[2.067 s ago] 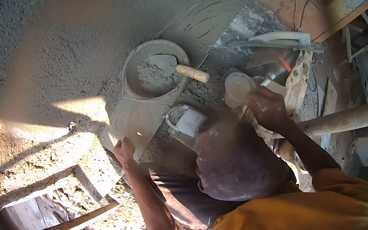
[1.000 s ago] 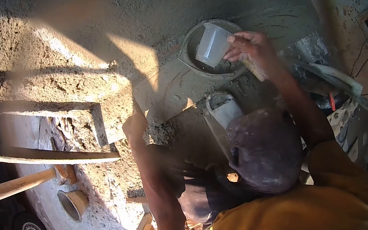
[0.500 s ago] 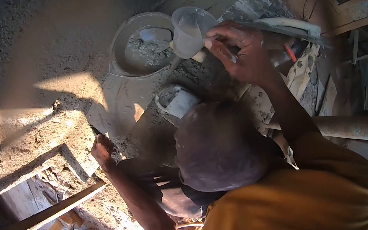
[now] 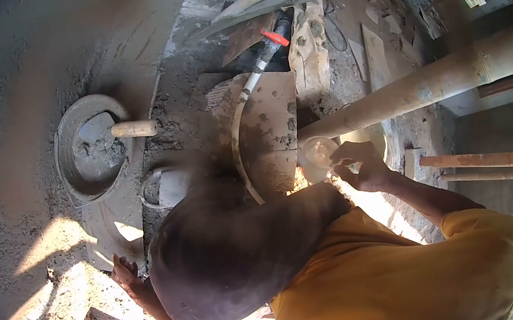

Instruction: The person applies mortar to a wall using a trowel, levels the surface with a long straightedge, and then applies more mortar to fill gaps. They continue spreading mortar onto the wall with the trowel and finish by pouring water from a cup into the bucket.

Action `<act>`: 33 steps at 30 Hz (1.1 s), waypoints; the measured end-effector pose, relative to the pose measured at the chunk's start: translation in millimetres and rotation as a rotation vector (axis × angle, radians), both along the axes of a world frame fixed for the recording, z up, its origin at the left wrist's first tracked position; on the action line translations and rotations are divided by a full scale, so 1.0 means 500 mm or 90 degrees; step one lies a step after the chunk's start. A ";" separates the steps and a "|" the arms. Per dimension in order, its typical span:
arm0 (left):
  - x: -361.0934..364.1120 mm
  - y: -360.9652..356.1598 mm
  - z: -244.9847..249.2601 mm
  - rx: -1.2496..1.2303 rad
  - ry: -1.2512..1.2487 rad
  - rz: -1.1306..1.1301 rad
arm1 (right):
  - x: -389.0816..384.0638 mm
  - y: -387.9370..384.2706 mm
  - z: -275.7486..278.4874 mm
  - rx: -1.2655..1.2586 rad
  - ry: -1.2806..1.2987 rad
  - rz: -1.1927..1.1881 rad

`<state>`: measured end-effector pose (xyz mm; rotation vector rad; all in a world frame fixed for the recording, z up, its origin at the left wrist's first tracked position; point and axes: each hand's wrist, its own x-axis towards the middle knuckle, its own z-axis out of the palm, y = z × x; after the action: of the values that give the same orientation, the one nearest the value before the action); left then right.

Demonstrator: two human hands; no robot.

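My right hand is closed on the rim of a clear plastic cup, beside a partly hidden pale bucket. My left hand rests low on the left near a sunlit rough edge, its fingers curled; what they hold, if anything, I cannot make out. Ahead of it stands a round basin with wet grey mortar. A trowel lies in the basin, its wooden handle sticking out over the rim. A smaller container with a pale flat piece sits nearer to me.
A hose with a red-handled valve crosses a splattered board. Right of it lies a thick round pole. Wet grey mortar spreads across the floor on the left. Dark clothing covers the near middle.
My right hand has carried the cup from beside the basin to the bucket at the right. The view has swung right, shifting the basin leftward. My left hand stays near the rough edge.
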<state>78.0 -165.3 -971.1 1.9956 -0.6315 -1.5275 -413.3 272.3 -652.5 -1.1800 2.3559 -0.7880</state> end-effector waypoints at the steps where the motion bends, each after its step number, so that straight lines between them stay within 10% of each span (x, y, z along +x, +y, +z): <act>1: -0.010 -0.005 0.001 -0.002 0.000 -0.009 | -0.006 0.045 0.014 0.015 0.021 -0.030; 8: -0.074 -0.023 0.011 -0.031 0.046 -0.054 | -0.100 0.260 -0.010 0.207 0.305 -0.198; 11: -0.083 -0.023 -0.010 -0.077 0.085 -0.077 | -0.269 0.416 -0.233 0.403 0.252 -0.197; 16: -0.085 -0.007 0.014 -0.132 0.129 -0.031 | -0.329 0.420 -0.448 0.293 0.169 -0.514; 33: -0.016 0.020 0.012 -0.113 0.084 0.025 | -0.286 0.285 -0.400 0.408 -0.004 -0.612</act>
<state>70.2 -155.3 -965.0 1.7508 -0.6457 -1.5104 -556.3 414.8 -852.3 0.2524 2.7905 -0.2016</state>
